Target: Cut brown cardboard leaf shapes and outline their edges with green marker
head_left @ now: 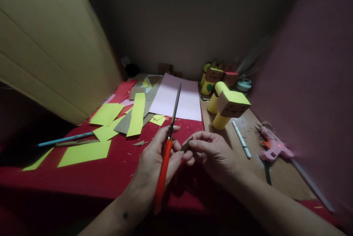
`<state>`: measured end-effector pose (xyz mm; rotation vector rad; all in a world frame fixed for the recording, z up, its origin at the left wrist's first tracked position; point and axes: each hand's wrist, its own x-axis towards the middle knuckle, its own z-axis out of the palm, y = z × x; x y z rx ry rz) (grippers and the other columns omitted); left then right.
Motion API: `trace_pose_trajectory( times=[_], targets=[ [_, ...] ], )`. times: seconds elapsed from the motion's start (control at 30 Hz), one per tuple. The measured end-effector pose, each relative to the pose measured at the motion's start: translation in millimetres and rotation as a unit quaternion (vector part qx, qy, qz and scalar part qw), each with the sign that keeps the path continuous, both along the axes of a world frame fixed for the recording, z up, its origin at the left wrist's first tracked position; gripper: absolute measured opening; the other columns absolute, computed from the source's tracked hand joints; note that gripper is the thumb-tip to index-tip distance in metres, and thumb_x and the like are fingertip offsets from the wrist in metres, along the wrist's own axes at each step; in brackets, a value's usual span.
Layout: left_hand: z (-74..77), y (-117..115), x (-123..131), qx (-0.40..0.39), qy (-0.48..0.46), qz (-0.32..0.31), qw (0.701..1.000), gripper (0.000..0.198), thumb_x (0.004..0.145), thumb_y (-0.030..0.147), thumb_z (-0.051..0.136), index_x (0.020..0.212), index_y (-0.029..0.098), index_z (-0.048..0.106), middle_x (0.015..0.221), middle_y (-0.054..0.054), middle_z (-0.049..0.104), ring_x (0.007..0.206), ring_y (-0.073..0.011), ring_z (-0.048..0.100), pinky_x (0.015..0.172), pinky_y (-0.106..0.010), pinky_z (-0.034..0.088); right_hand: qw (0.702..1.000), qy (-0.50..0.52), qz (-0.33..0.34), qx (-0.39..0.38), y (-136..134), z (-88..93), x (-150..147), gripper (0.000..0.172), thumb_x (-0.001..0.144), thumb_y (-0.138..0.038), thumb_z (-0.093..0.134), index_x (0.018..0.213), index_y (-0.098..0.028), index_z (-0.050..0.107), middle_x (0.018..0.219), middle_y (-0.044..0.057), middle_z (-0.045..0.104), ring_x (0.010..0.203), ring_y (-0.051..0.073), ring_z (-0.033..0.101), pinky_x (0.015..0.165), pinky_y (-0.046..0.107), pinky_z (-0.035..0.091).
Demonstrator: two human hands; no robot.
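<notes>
- Brown card piece (187,145), small: held up where the fingertips meet, over the near part of the red-covered bench (116,181).
- Right hand (213,151): the piece is pinched between thumb and curled fingers; wrist turned inward, forearm slanted in from the near right.
- Left hand (151,162): scissors (164,162) are cradled between thumb and forefinger, orange handle slanted across the palm, blades together and pointed away. The card's near end appears to be steadied by the fingertips as well; exact contact is hidden.
- Handling of the card, judged by look: very light, fairly stiff, easily creased, hardly slippery. Best taken by its edges in a light pinch; a bend is likely if the middle is pressed.
- Scissors judged rigid and heavier; best gripped by the handle, with fingers kept off the blades.
- Beyond the hands: pink sheet (162,98) laid flat. Ahead of the left hand: yellow paper strip (136,114).
- Beyond the right hand: yellow figure (234,102) stood on a brown board (284,179). To its right: white pen (241,139), then pink glue gun (271,142).
</notes>
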<state>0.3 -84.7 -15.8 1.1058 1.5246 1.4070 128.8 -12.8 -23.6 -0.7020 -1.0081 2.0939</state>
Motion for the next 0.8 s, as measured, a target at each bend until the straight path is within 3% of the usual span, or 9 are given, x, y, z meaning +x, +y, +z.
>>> trace_pose_trajectory(
  times=[0.13,0.17,0.27,0.4,0.63,0.8],
  targets=[
    [-5.7,-13,-16,-0.008,0.148,0.0,0.989,0.033,0.085,0.036,0.055,0.116,0.025,0.053,0.075,0.001,0.062,0.062,-0.0138,0.063,0.055,-0.021,0.05,0.999,-0.006,-0.04,0.012,-1,1.8,2,0.014,0.064,-0.016,0.082,0.068,-0.012,0.068,0.062,0.006,0.073,0.056,0.016,0.07,0.054,0.024,0.056],
    [-8.5,-19,-20,0.001,0.194,-0.029,0.981,0.03,0.089,0.035,0.049,0.116,0.026,0.054,0.07,0.002,0.062,0.058,-0.0139,0.062,0.052,-0.021,0.049,0.999,-0.004,-0.047,0.022,-1,2.2,3,0.013,0.066,-0.016,0.081,0.069,-0.013,0.069,0.064,0.006,0.074,0.057,0.016,0.07,0.056,0.026,0.057],
    [-18.7,-36,-31,0.032,0.295,-0.106,0.949,0.038,0.086,0.029,0.049,0.124,0.026,0.056,0.092,-0.005,0.07,0.079,-0.0207,0.068,0.07,-0.028,0.056,0.996,0.016,-0.063,0.065,-1,3.1,4,0.007,0.069,-0.016,0.079,0.069,-0.014,0.071,0.066,0.004,0.073,0.058,0.014,0.068,0.059,0.026,0.056],
    [-30.1,-48,-39,0.039,0.353,-0.112,0.928,0.052,0.081,0.024,0.051,0.133,0.025,0.052,0.12,-0.011,0.066,0.103,-0.0283,0.066,0.086,-0.037,0.055,0.993,0.028,-0.071,0.093,-1,3.2,4,0.005,0.071,-0.013,0.076,0.069,-0.016,0.074,0.065,0.002,0.071,0.058,0.012,0.065,0.061,0.025,0.055],
    [-35.0,-51,-43,0.044,0.436,-0.102,0.893,0.054,0.083,0.021,0.047,0.137,0.021,0.046,0.123,-0.014,0.064,0.104,-0.0281,0.066,0.084,-0.037,0.057,0.993,0.015,-0.062,0.103,-1,0.5,6,0.003,0.072,-0.015,0.077,0.072,-0.017,0.075,0.065,0.001,0.07,0.059,0.012,0.065,0.064,0.026,0.053],
    [-39.1,-49,-43,0.028,0.455,-0.097,0.885,0.048,0.084,0.022,0.045,0.132,0.021,0.05,0.114,-0.012,0.067,0.093,-0.0262,0.069,0.078,-0.035,0.058,0.993,-0.001,-0.055,0.103,0,2.5,5,0.004,0.072,-0.019,0.077,0.071,-0.015,0.076,0.064,0.003,0.072,0.059,0.012,0.066,0.066,0.025,0.054]
  ],
)
